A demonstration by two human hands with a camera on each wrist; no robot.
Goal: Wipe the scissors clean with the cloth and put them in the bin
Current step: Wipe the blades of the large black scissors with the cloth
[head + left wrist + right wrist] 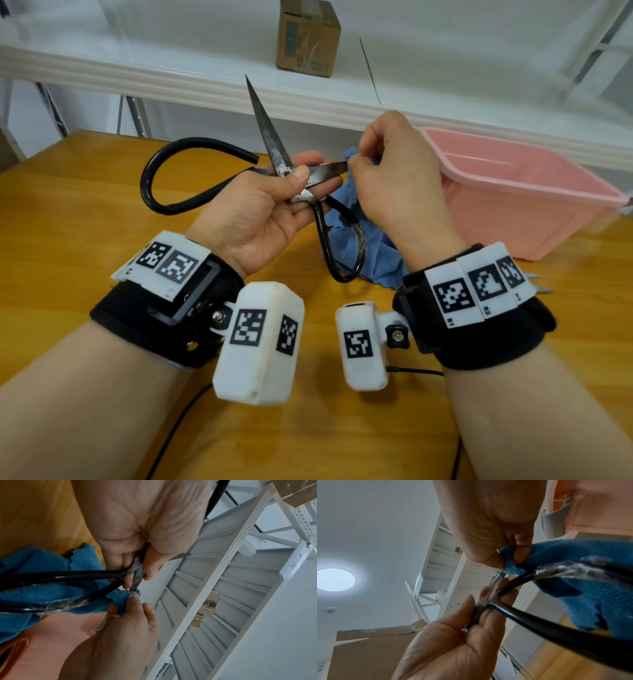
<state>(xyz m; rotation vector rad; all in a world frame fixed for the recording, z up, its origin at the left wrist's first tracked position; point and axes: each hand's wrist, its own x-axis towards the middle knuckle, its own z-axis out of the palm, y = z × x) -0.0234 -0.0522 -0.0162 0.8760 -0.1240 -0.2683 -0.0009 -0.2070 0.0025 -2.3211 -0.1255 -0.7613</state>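
Observation:
My left hand (274,202) pinches the big old scissors (274,150) at their pivot, above the wooden table. The blades are spread: one dark, stained blade points up and away, the other points right. My right hand (387,171) pinches the blue cloth (363,246) round the tip of that right-pointing blade. The rest of the cloth hangs down under the hand. The black loop handles (164,192) bend out to the left and downward. In the left wrist view the cloth (51,588) lies behind the black handles (60,574). The pink bin (534,195) stands on the table at the right.
A white shelf edge (171,82) runs along the back of the table, with a cardboard box (308,34) on it. The wooden table top (68,240) extends to the left and towards me. Thin black cables (178,428) run from the wrist cameras.

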